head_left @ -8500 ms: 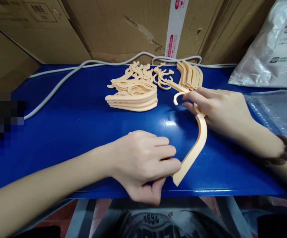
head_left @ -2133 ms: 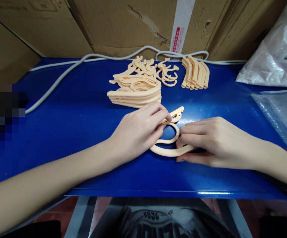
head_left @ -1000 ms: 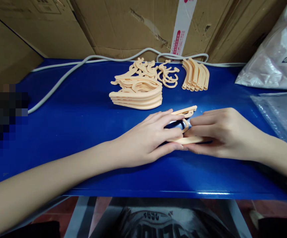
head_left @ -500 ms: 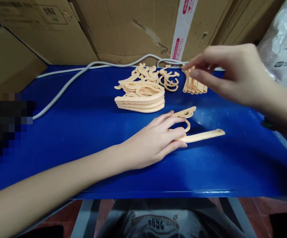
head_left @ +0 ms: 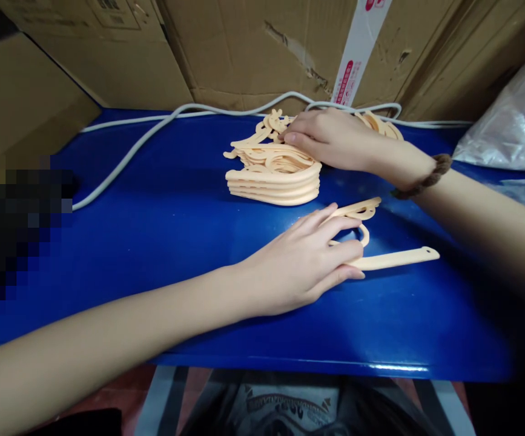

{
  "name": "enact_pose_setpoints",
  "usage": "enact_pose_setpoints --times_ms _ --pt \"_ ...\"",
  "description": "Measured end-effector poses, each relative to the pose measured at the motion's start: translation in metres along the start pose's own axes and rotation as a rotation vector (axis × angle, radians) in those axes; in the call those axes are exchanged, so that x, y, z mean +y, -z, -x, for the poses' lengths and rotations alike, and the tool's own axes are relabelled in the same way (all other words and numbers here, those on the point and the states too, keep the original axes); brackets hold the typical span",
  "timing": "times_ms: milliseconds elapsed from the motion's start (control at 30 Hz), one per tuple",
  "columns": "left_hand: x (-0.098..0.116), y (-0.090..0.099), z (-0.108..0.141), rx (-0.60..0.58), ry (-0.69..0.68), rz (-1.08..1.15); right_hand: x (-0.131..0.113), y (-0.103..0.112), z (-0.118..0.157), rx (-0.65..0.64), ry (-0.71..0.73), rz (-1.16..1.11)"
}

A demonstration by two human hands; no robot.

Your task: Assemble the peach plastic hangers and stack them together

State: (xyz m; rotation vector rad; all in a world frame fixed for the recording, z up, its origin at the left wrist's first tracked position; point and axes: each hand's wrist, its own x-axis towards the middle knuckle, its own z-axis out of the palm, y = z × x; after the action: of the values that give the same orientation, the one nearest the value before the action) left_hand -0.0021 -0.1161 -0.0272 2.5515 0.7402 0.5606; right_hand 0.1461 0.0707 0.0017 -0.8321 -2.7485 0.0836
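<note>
My left hand (head_left: 305, 263) lies palm down on a cream plastic clothes hanger part (head_left: 398, 260), its fingers and thumb closed over it. The part's long arm and a curved piece stick out to the right of the fingers. Farther back, my right hand (head_left: 335, 138) reaches in beside a stack of cream hanger pieces (head_left: 274, 184), over the small hook-like parts. Its fingertips are bent and pressed together; what they hold, if anything, is hidden. Loose curved cream parts (head_left: 269, 126) lie behind the stack. More cream pieces (head_left: 383, 126) show behind the right wrist.
A white cable (head_left: 130, 163) runs along the back of the blue table (head_left: 162, 242). Cardboard boxes (head_left: 239, 54) stand behind it. At the right back sits a clear plastic bag (head_left: 510, 127). A dark, pixelated object (head_left: 21, 230) is on the left.
My right hand has moved left and down from above the row of short pieces to the small hook-like parts. The left hand keeps its hold; the view has shifted slightly.
</note>
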Motion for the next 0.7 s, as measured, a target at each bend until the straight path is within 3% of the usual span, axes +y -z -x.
enact_pose_setpoints --times_ms 67,233,467,700 --pt "0.001 0.000 0.000 -0.006 0.011 -0.016 -0.002 0.005 0.004 -0.062 -0.004 0.049" --pt "0.001 0.000 0.002 -0.014 0.022 -0.010 0.007 0.015 0.018 -0.027 -0.052 0.051" --pt "0.005 0.005 0.000 -0.031 0.043 0.005 0.032 0.013 0.043 -0.032 -0.090 0.010" --pt "0.004 0.006 -0.005 0.001 0.059 -0.026 0.024 0.009 0.064 -0.015 -0.077 0.030"
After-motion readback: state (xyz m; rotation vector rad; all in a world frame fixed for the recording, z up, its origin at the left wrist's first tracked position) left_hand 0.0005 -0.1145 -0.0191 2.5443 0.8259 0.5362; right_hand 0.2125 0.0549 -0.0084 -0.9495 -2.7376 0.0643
